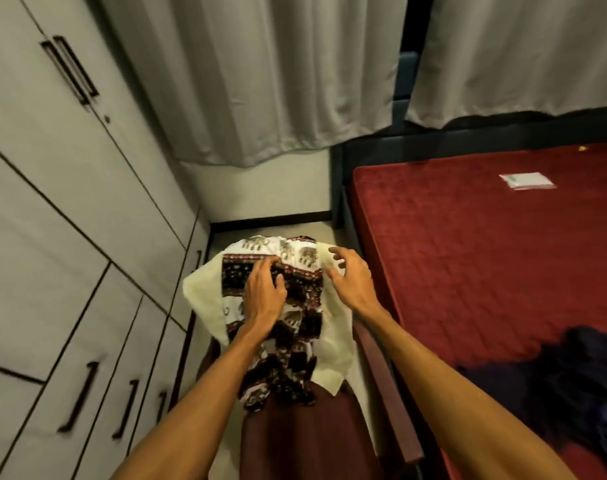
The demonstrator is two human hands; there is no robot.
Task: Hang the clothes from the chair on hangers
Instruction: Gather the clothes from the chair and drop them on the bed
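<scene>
A patterned garment [295, 362] with elephant print in black, white and red lies draped over the back of a dark red chair [295, 434]. Under it lies a cream garment [205, 289]. My left hand [264, 292] rests on the patterned garment with its fingers pressed into the cloth. My right hand [347, 278] hovers just right of it over the cream garment, fingers spread and curled, holding nothing. No hanger is in sight.
A white wardrobe [70, 202] with dark handles fills the left side. A bed with a red cover [485, 254] lies to the right, with dark blue clothes [572, 393] and a small packet [525, 180] on it. Grey curtains [260, 81] hang behind.
</scene>
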